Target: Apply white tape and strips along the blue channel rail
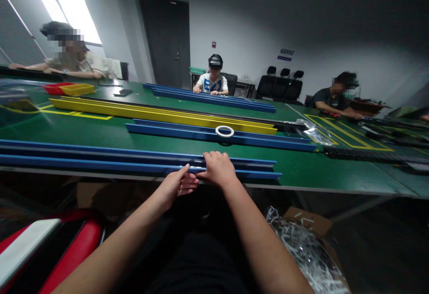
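Observation:
A long blue channel rail (100,156) lies along the near edge of the table, with a dark strip running inside it. My right hand (219,169) is over this rail near its right part, fingers bent across the channel and thumb at the near wall. Just left of it, my left hand (177,183) is at the rail's near side, thumb up by the wall and fingers stretched out below. A small shiny patch shows in the channel between the hands. Whatever lies under my right palm is hidden.
Beyond lie another blue rail (275,142) with a white tape ring (224,131) on it, and a yellow rail (161,114). Red (57,88) and yellow trays (78,90) stand at left. Several people sit around the green table (335,175). A box of shredded material (304,249) is below right.

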### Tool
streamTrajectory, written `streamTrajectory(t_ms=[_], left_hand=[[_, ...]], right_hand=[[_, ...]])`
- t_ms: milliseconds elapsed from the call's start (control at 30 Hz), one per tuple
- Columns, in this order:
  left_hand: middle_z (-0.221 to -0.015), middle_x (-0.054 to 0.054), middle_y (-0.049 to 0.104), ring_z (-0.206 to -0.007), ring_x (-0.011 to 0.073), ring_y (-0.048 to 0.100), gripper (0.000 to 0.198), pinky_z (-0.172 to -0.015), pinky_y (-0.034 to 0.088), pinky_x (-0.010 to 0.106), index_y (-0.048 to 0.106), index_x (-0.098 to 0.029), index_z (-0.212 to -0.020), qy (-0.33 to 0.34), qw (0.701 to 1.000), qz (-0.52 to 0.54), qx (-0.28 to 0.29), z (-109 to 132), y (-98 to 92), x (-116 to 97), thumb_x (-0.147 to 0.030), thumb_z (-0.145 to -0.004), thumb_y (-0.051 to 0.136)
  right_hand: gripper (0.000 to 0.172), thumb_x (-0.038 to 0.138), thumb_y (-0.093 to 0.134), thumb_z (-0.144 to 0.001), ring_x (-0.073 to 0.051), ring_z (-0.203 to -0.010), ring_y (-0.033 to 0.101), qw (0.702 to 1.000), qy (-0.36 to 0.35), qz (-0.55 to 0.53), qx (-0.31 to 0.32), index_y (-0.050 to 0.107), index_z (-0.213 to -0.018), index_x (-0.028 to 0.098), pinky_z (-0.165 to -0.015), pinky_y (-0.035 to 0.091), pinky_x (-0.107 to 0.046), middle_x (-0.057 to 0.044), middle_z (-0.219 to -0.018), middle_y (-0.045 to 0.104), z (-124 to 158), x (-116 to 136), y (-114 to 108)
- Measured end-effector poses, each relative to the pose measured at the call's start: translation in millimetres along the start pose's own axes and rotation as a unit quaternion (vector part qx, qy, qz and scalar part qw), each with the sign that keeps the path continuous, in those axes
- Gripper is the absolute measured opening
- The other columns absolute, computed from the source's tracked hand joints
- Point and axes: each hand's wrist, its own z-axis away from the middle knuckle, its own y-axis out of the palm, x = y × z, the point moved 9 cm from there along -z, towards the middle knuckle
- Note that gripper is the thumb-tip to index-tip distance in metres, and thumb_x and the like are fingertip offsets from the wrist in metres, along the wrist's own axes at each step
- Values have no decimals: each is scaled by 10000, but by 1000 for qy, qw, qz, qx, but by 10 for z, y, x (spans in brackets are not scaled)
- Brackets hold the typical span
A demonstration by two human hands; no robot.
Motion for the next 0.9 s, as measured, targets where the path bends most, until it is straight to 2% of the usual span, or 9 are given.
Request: streamTrajectory(t_ms=[100,233,367,500,633,767,900], left_hand=[[-981,171,738,-837,236,720,563,-728,579,324,674,-100,-935,-38,997,62,5,60,7,69,-639,-816,562],[-1157,216,687,-959,278,709,581,-749,590,353,625,-109,-1119,-55,990,123,30,197,118,101,-616,-847,542],[-1224,241,646,-1070,321,669,517,-827,579,413,595,-121,-1089,-47,982,183,20,321,174,49,-582,-859,552],[-1167,200,676,-1034,288,688,363,-832,577,400,599,-144,-1094,-11,978,205,-35,324,116,5,-450,-901,560],[-1041,118,707,-879,220,723,292,-797,592,378,602,-181,-1130,60,959,259,-102,239,23,23,-346,-890,593],[-961,61,702,-788,160,709,159,-777,609,333,620,-174,-999,106,932,323,-127,183,9,70,-189,-844,591],[-843,30,687,-802,158,692,114,-767,617,335,598,-159,-836,140,911,362,-136,237,29,83,-84,-778,534]], right_hand=[[583,691,544,-814,-257,-980,559,1000,-2,7,-21,563,-1112,190,-835,376,-386,-100,-1001,634,65,-26,-69],[602,670,579,-809,-258,-982,547,999,0,19,-35,556,-1166,186,-833,361,-381,-113,-1014,631,167,-106,-106],[621,656,598,-806,-256,-983,534,998,-8,26,-47,551,-1197,176,-822,340,-375,-119,-1027,631,279,-202,-166],[650,650,605,-804,-257,-975,525,997,-14,35,-65,535,-1239,171,-818,324,-380,-123,-1050,629,383,-255,-288],[641,630,611,-810,-254,-975,521,997,-16,36,-71,534,-1246,166,-821,317,-382,-128,-1071,626,466,-220,-383],[654,565,668,-790,-255,-998,513,996,-17,35,-79,513,-1282,164,-845,313,-394,-122,-1107,621,555,-153,-444],[619,524,643,-814,-257,-1009,508,995,-26,36,-84,511,-1299,163,-859,304,-402,-126,-1123,621,647,-88,-461]])
